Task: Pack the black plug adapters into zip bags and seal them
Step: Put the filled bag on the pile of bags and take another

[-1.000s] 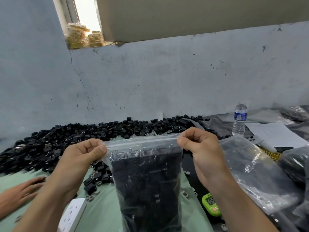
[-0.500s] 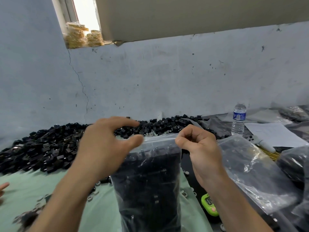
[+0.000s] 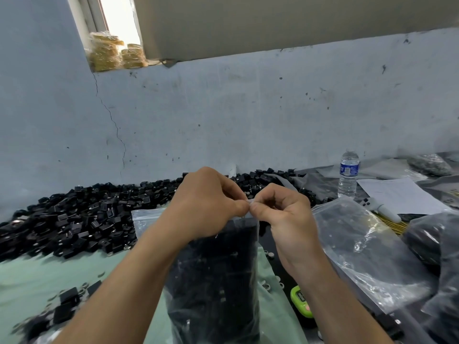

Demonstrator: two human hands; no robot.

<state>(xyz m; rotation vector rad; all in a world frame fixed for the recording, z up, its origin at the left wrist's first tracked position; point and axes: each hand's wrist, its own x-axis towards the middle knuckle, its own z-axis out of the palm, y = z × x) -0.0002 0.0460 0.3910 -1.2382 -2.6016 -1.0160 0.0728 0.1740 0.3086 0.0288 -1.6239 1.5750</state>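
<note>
Leftmost, a heap of loose black plug adapters [image 3: 82, 219] lies on the green mat [image 3: 29, 274] against the wall [image 3: 248, 120]. Next, the left hand [image 3: 206, 207] and right hand [image 3: 283, 214] meet thumb to thumb, each pinching the top strip of the upright zip bag [image 3: 218, 281], which is full of adapters. Right of it lies a clear plastic bag [image 3: 365, 252], with an upright water bottle [image 3: 349, 175] behind.

Single view supplied: wide-angle camera worn on head, aimed forward and down. Grip of left hand [image 3: 206, 204] and right hand [image 3: 283, 214] on zip bag [image 3: 213, 269] top edge framed close, near centre. Wall [image 3: 248, 120] seen beyond grip; forearms cropped by bottom edge, below grip.
</note>
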